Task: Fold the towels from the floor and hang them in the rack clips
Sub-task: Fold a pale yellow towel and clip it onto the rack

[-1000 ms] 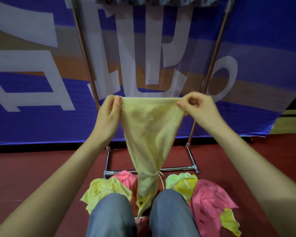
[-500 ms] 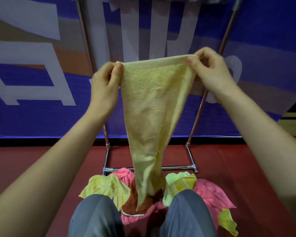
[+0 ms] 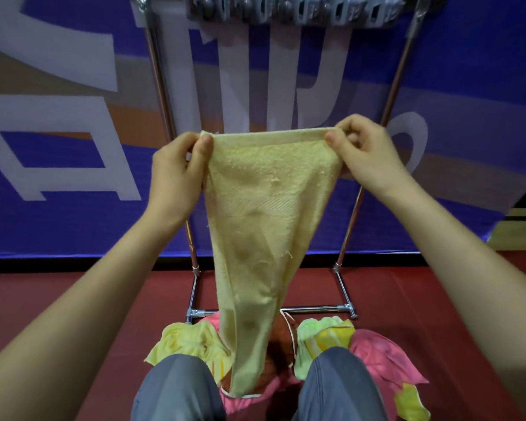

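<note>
Overhead, the row of grey plastic rack clips sits straight above the pale yellow terry towel, which hangs lengthwise down toward the red floor. The left hand and right hand each pinch a top corner, arms outstretched, equally near the clips.

Two hands are showing, left hand and right hand, plus one pale yellow towel. I'm counting at least five floor towels, one rack, and a clip row too blurry for counting.
</note>
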Motion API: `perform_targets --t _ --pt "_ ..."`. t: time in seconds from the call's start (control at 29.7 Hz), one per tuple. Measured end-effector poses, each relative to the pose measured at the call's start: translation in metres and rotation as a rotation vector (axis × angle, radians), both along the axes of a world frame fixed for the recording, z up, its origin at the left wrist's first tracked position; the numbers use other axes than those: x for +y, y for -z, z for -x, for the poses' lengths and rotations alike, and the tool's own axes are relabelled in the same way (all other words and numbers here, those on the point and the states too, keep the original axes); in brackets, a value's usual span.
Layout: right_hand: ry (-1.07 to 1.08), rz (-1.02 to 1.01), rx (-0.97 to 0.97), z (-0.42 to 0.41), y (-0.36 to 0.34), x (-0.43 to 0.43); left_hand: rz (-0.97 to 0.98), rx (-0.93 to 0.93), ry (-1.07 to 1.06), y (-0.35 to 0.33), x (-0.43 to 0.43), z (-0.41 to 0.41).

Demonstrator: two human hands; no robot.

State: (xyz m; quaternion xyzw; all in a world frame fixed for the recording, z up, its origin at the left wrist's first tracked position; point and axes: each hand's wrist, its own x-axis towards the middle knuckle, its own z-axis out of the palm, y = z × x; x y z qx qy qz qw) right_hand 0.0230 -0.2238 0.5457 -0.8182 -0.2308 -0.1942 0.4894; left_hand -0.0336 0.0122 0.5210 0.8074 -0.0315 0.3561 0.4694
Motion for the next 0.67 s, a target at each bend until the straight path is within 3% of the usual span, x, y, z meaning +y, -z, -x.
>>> perform_targets --t 0.44,0.67 --pt "-0.018 -0.063 0.017 0.009 0.010 0.005 0.109 0.121 0.002 0.013 -0.008 0.011" --pt "-0.123 -0.167 0.050 0.020 0.015 0.004 0.275 0.214 0.017 0.020 -0.030 0.018"
